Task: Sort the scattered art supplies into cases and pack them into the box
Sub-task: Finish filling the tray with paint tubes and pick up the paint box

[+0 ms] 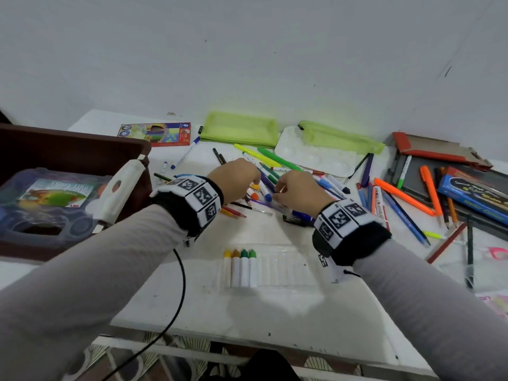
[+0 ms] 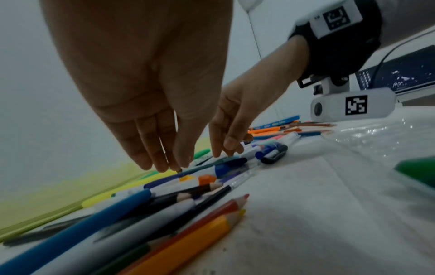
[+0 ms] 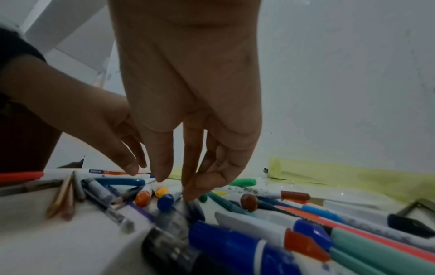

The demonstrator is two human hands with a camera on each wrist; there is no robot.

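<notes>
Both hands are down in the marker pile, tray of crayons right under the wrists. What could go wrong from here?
1. The left hand and right hand reach into the same heap of markers; the fingers could collide or lift a neighbouring pen too.
2. The clear crayon tray lies just below the forearms; pulling back could sweep it or tip its four crayons.
3. Round pencils near the heap may roll if nudged.
</notes>
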